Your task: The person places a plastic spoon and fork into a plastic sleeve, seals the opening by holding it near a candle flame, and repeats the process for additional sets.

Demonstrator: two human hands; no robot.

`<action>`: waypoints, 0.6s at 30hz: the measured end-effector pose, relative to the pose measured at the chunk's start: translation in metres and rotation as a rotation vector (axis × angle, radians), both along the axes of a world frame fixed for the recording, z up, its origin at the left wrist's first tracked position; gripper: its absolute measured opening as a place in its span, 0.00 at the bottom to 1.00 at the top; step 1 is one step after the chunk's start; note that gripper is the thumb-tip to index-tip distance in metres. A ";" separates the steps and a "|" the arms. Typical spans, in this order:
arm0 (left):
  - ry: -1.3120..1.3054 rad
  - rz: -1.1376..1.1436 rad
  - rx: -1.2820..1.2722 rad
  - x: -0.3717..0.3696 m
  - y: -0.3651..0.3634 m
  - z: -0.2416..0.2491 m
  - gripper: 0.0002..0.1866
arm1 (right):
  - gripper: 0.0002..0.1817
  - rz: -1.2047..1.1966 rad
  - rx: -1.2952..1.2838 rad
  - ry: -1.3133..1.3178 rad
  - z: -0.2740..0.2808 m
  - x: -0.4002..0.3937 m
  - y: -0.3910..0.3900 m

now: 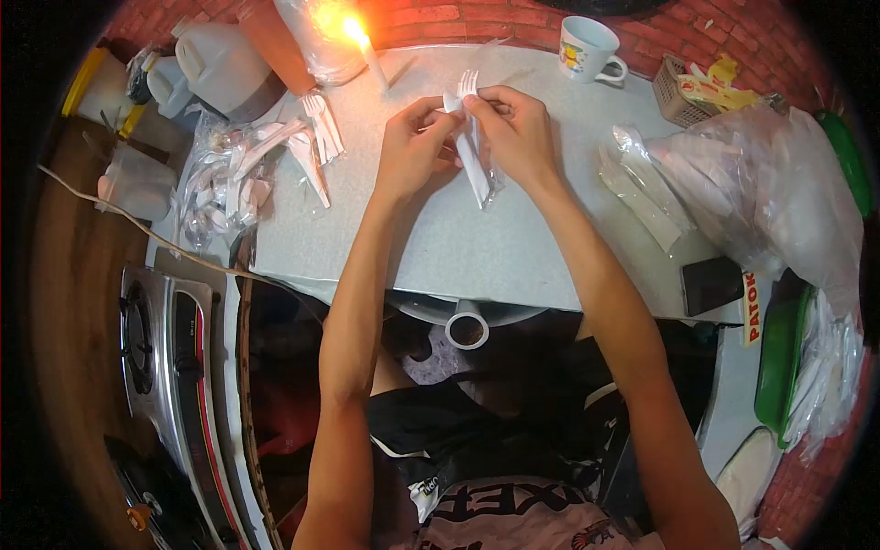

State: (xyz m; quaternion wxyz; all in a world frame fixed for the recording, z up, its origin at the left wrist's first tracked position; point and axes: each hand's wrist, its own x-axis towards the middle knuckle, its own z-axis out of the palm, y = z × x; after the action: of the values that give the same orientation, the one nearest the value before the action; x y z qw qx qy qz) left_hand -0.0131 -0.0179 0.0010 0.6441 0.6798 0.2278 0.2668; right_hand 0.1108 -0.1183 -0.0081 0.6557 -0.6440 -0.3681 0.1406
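Note:
Over the grey-white tabletop (348, 247), my left hand (414, 142) and my right hand (515, 128) meet on a white plastic fork (468, 84) bundled with other white plastic cutlery (471, 174). Clear film shows along the bundle's lower right side. The fork's tines point away from me, and both sets of fingers pinch the upper part. What else lies inside the bundle is partly hidden by my fingers. Just beyond my left hand stands a lit white candle (374, 68). Wrapped plastic cutlery (314, 137) lies to the left of that hand.
More cutlery in clear wrap (225, 183) is heaped at the left, near jugs (220, 69). A mug (587, 53), small basket (680, 96), bagged cutlery (646, 188), large plastic bag (779, 183) and phone (712, 285) occupy the right. A cable (137, 223) crosses the left edge.

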 end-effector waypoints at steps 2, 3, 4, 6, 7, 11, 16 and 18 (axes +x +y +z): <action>0.001 -0.014 -0.020 0.000 0.001 0.000 0.15 | 0.15 0.019 0.016 0.048 -0.006 0.002 0.005; 0.000 -0.026 -0.039 0.000 0.003 0.000 0.15 | 0.14 0.040 0.033 0.095 -0.002 0.000 0.006; 0.002 -0.025 -0.040 0.000 0.004 -0.002 0.15 | 0.14 0.042 0.032 0.097 0.001 -0.003 0.005; 0.002 -0.040 -0.054 0.000 0.005 -0.004 0.15 | 0.14 0.189 0.091 0.502 0.009 -0.007 0.000; 0.002 -0.041 -0.053 -0.001 0.006 -0.004 0.15 | 0.14 0.189 0.092 0.502 0.008 -0.005 0.001; -0.053 -0.064 -0.167 -0.002 0.014 -0.009 0.14 | 0.13 0.231 0.109 0.458 0.007 0.005 -0.003; -0.214 -0.059 -0.067 0.002 0.016 -0.012 0.16 | 0.14 0.249 0.020 0.311 0.010 0.007 -0.007; -0.225 -0.039 -0.085 0.001 0.016 -0.013 0.18 | 0.14 0.238 -0.100 0.279 0.011 0.005 -0.006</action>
State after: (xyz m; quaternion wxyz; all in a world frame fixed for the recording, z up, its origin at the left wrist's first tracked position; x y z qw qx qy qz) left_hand -0.0123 -0.0023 -0.0116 0.6988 0.6219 0.1518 0.3191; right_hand 0.1163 -0.1244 0.0033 0.6465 -0.6019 -0.3396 0.3231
